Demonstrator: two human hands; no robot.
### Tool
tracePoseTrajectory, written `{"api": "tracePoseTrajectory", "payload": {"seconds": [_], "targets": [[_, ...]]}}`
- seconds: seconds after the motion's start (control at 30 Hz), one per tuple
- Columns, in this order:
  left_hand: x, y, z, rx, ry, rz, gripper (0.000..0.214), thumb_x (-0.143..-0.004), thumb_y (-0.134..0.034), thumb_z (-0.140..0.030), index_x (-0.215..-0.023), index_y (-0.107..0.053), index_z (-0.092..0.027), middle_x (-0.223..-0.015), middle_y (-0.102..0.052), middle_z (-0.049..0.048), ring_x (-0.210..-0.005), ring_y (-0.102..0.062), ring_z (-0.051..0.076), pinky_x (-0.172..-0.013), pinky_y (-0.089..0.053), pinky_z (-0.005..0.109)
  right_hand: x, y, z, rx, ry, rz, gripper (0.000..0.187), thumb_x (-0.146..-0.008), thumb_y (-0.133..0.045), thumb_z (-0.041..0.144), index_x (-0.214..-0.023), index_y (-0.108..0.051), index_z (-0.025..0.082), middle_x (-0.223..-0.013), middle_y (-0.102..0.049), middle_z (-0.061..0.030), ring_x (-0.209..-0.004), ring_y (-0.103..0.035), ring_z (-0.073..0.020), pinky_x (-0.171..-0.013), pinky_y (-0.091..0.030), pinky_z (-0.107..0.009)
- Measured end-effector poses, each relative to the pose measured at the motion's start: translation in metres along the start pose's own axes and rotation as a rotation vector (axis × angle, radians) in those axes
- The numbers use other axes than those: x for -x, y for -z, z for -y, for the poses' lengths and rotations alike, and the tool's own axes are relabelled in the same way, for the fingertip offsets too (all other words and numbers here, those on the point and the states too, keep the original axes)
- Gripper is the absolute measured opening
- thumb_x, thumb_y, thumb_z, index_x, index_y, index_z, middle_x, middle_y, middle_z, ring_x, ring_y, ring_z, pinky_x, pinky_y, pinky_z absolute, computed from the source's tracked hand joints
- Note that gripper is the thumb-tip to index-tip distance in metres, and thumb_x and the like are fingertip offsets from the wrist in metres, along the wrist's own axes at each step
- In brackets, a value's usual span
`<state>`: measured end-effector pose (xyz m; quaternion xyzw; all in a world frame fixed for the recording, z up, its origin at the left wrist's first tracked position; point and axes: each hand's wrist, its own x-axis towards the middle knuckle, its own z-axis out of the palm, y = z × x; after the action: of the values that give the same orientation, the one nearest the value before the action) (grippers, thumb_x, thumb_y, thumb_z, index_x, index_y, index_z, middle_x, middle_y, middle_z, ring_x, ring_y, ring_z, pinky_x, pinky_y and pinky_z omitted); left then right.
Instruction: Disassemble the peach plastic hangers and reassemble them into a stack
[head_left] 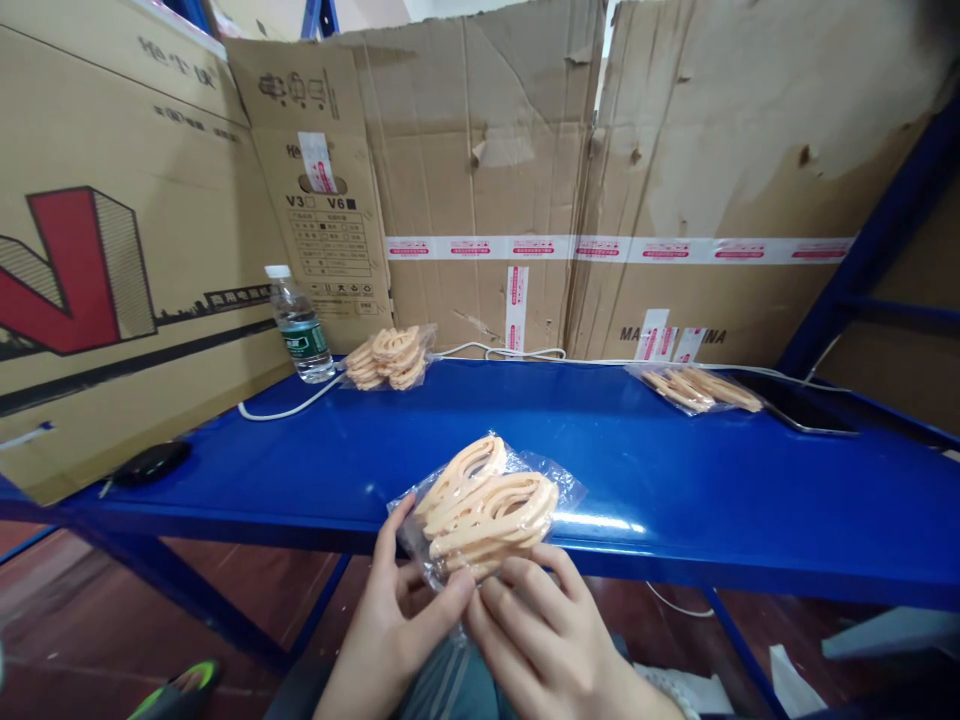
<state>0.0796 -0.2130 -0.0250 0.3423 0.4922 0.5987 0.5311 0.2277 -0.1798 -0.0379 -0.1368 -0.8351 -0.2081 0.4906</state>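
Note:
A clear plastic bag of orange plastic loop-shaped pieces (487,505) is held up at the near edge of the blue table (675,470). My left hand (397,625) grips the bag's lower left side, thumb pressed on its bottom. My right hand (547,635) pinches the bag's lower edge from the right, its fingers curled against it. Both hands meet under the bag, just below the table's front edge.
A second bag of orange pieces (390,357) lies at the back left beside a water bottle (300,325). A third bag (697,388) lies at the back right near a dark tablet (802,410). A white cable (300,405) runs along the back. Cardboard boxes (487,170) wall the table. A black mouse (150,462) lies far left.

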Motion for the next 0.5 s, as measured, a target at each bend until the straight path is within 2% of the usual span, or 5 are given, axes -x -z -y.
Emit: {"api": "tracePoseTrajectory", "payload": {"seconds": [0.13,0.23,0.37,0.43,0.5], "targets": [[0.002,-0.006,-0.002,0.087,-0.016,-0.044,0.118,-0.054,-0.092,-0.033,-0.148,-0.021,-0.025,-0.109,-0.074,0.0125,-0.103,-0.069,0.031,-0.089,-0.054,0.033,0.002,-0.005,0.006,0.065,-0.016,-0.078,0.018,-0.087,-0.055,0.006,-0.078,-0.071,0.008,-0.072,-0.068,-0.0058,-0.077,-0.060,-0.0180,-0.077,-0.047,-0.037],[0.004,-0.008,-0.001,0.130,-0.016,-0.038,0.119,-0.051,-0.093,-0.029,-0.147,-0.023,-0.024,-0.107,-0.074,0.0123,-0.103,-0.069,0.032,-0.093,-0.053,0.036,-0.002,0.002,0.004,0.052,-0.066,-0.094,0.014,-0.083,-0.060,0.006,-0.076,-0.070,0.013,-0.079,-0.070,-0.0040,-0.079,-0.060,-0.0172,-0.078,-0.047,-0.036],[0.005,-0.007,-0.003,0.112,-0.008,-0.008,0.117,-0.052,-0.092,-0.025,-0.146,-0.022,-0.021,-0.097,-0.076,0.0123,-0.100,-0.070,0.033,-0.087,-0.056,0.036,-0.005,0.024,-0.003,0.000,-0.077,0.010,0.015,-0.090,-0.057,0.016,-0.098,-0.069,0.017,-0.096,-0.070,-0.0046,-0.089,-0.060,-0.0195,-0.080,-0.048,-0.035],[0.005,-0.006,-0.005,0.093,0.000,-0.008,0.114,-0.053,-0.091,-0.024,-0.145,-0.024,-0.021,-0.097,-0.076,0.0125,-0.095,-0.072,0.032,-0.078,-0.058,0.033,0.000,0.035,-0.006,-0.101,-0.171,0.026,0.023,-0.092,-0.054,0.023,-0.113,-0.063,0.018,-0.104,-0.067,-0.0074,-0.097,-0.060,-0.0216,-0.083,-0.050,-0.035],[0.004,-0.005,-0.006,0.081,0.008,-0.021,0.113,-0.052,-0.091,-0.024,-0.144,-0.025,-0.020,-0.097,-0.076,0.0129,-0.084,-0.073,0.030,-0.067,-0.059,0.030,0.009,0.046,-0.009,-0.214,-0.389,-0.004,0.034,-0.090,-0.056,0.028,-0.122,-0.055,0.017,-0.112,-0.061,-0.0114,-0.104,-0.058,-0.0248,-0.086,-0.051,-0.037]]}}
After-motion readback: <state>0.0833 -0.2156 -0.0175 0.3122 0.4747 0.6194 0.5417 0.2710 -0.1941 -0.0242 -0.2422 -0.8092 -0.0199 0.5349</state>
